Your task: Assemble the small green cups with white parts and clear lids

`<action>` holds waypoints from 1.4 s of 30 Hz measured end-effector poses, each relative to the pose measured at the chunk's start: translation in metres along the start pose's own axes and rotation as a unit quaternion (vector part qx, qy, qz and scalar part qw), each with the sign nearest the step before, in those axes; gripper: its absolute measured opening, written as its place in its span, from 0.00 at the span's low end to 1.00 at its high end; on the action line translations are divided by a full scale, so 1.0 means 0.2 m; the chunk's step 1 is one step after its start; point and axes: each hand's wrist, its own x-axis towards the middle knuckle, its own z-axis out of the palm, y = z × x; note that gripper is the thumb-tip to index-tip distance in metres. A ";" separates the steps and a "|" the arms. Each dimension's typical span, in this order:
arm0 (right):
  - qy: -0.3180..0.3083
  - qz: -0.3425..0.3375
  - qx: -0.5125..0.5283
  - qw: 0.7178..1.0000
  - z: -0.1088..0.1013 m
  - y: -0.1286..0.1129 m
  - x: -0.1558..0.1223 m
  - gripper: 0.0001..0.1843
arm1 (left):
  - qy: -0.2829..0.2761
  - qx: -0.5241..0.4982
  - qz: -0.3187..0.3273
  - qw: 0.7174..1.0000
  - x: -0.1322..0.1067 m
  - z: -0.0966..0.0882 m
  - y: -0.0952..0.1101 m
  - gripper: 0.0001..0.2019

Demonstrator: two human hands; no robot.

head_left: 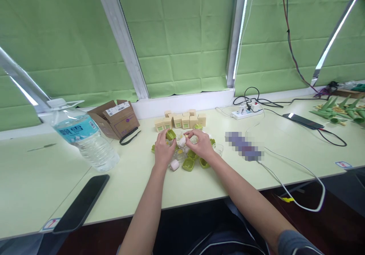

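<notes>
My left hand point(164, 148) is closed, with thumb and fingers around a small green square cup point(170, 135). Close by on the right, my right hand point(202, 145) pinches a small whitish piece point(181, 142) with a bit of yellow at its top. Below and between the hands lie more green cups point(188, 164), clear plastic pieces point(180, 156) and a pale pink block point(174, 165). My fingers partly cover this pile, so some of its pieces are hidden.
Cream boxes point(177, 121) stand in rows behind the pile. A water bottle point(85, 137), a cardboard box point(116, 122) and a black phone point(82, 201) are to the left. Rightward are a power strip point(246, 113), cables, another phone point(302, 121) and green cone-shaped pieces point(339, 108).
</notes>
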 end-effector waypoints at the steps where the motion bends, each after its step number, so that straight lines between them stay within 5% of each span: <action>1: -0.001 -0.003 0.000 1.000 0.00 0.00 0.00 0.07 | -0.004 0.000 -0.003 1.000 0.00 0.00 0.00 0.22; 14: -0.093 -0.044 -0.009 0.995 0.00 0.01 -0.01 0.07 | -0.024 -0.014 -0.016 0.999 0.01 -0.02 0.03 0.23; 23: -0.170 -0.094 0.028 0.981 0.01 0.01 -0.02 0.08 | -0.036 -0.009 -0.011 0.999 0.01 -0.02 0.02 0.10; 42: -0.302 -0.140 -0.016 0.943 0.01 0.01 -0.03 0.03 | -0.033 -0.008 0.001 0.999 0.01 -0.02 0.01 0.07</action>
